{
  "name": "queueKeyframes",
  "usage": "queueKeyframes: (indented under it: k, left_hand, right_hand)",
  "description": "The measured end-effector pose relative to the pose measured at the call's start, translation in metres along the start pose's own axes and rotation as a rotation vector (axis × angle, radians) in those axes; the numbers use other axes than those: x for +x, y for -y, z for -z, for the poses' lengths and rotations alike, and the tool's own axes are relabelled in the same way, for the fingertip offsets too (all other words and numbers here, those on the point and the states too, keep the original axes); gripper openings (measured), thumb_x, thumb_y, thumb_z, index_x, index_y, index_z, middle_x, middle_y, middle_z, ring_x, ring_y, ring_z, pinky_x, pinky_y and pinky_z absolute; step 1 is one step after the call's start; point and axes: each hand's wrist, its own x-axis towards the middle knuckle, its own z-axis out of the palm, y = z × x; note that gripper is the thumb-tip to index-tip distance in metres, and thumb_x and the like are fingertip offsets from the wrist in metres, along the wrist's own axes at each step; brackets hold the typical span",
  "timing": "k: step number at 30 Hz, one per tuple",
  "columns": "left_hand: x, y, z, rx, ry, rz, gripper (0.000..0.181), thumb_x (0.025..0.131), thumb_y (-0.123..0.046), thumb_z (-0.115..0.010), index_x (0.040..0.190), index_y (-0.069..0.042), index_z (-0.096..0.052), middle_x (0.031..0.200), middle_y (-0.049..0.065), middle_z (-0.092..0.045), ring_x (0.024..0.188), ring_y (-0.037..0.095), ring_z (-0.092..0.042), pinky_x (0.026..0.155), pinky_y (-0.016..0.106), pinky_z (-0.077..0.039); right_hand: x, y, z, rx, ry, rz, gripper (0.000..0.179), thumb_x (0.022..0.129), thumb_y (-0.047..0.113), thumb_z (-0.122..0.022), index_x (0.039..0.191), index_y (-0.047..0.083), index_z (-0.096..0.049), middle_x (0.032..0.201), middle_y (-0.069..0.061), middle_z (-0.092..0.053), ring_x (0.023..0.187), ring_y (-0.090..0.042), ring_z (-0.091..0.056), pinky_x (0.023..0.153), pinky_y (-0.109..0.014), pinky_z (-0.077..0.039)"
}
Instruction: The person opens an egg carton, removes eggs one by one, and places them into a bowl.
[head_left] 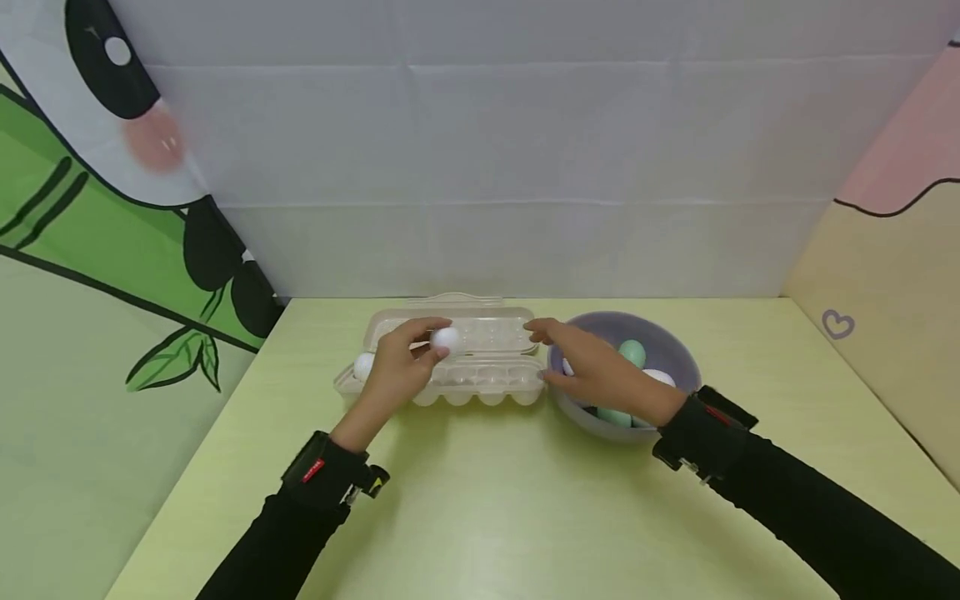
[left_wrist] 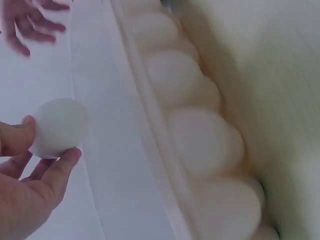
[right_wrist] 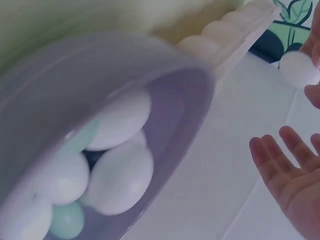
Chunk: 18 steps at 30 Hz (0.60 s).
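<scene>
Above the egg carton (head_left: 480, 375), my left hand (head_left: 399, 362) pinches a white egg (head_left: 447, 340) between thumb and fingertips. The carton is clear plastic with its lid (head_left: 491, 329) folded back. Another white egg (head_left: 363, 366) sits at its left end, partly behind the left hand. My right hand (head_left: 600, 367) is held over the left side of a grey-purple bowl (head_left: 678, 346), fingers spread toward the carton and holding nothing. White eggs (right_wrist: 122, 180) and green eggs (right_wrist: 67, 220) lie in the bowl, some of them hidden by the right hand and forearm in the head view.
Carton and bowl stand side by side near the back of a pale yellow table (head_left: 480, 500). A white wall covering (head_left: 525, 167) rises right behind them. Printed cartoon panels (head_left: 150, 250) flank the table on both sides.
</scene>
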Motion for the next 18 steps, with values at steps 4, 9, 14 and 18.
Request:
queueKeyframes:
  k: [4, 9, 14, 18]
  left_hand:
    - [0.002, -0.017, -0.022, -0.177, 0.043, 0.007, 0.033, 0.078, 0.006, -0.062, 0.108, -0.005, -0.057, 0.113, 0.013, -0.055, 0.105, 0.027, -0.053, 0.085, 0.03, -0.046]
    - [0.002, -0.034, -0.044, -0.336, 0.088, 0.017, 0.031, 0.08, 0.005, -0.06, 0.109, -0.005, -0.054, 0.116, 0.012, -0.051, 0.108, 0.026, -0.051, 0.086, 0.03, -0.045]
    - [0.004, -0.041, -0.055, -0.436, 0.103, 0.026, 0.032, 0.079, 0.008, -0.059, 0.108, -0.003, -0.05, 0.118, 0.012, -0.047, 0.109, 0.028, -0.048, 0.087, 0.032, -0.045]
    - [0.006, -0.038, -0.059, -0.434, 0.113, 0.041, 0.033, 0.077, 0.011, -0.06, 0.106, -0.001, -0.049, 0.116, 0.014, -0.047, 0.109, 0.031, -0.048, 0.087, 0.033, -0.045]
  right_hand:
    - [0.01, 0.009, -0.006, 0.114, -0.01, 0.014, 0.055, 0.086, 0.023, -0.061, 0.131, 0.016, -0.032, 0.129, 0.0, -0.041, 0.109, -0.017, -0.046, 0.087, -0.036, -0.043]
    - [0.019, 0.015, -0.011, 0.326, -0.037, 0.026, 0.05, 0.085, 0.025, -0.062, 0.126, 0.017, -0.034, 0.123, 0.0, -0.043, 0.103, -0.017, -0.05, 0.082, -0.035, -0.047]
    - [0.022, 0.013, -0.01, 0.401, -0.096, 0.028, 0.042, 0.084, 0.022, -0.063, 0.117, 0.017, -0.038, 0.114, 0.001, -0.047, 0.094, -0.014, -0.053, 0.076, -0.033, -0.049]
    - [0.022, 0.006, -0.006, 0.392, -0.077, 0.028, 0.038, 0.083, 0.021, -0.064, 0.114, 0.016, -0.042, 0.111, 0.002, -0.05, 0.092, -0.014, -0.054, 0.075, -0.034, -0.049]
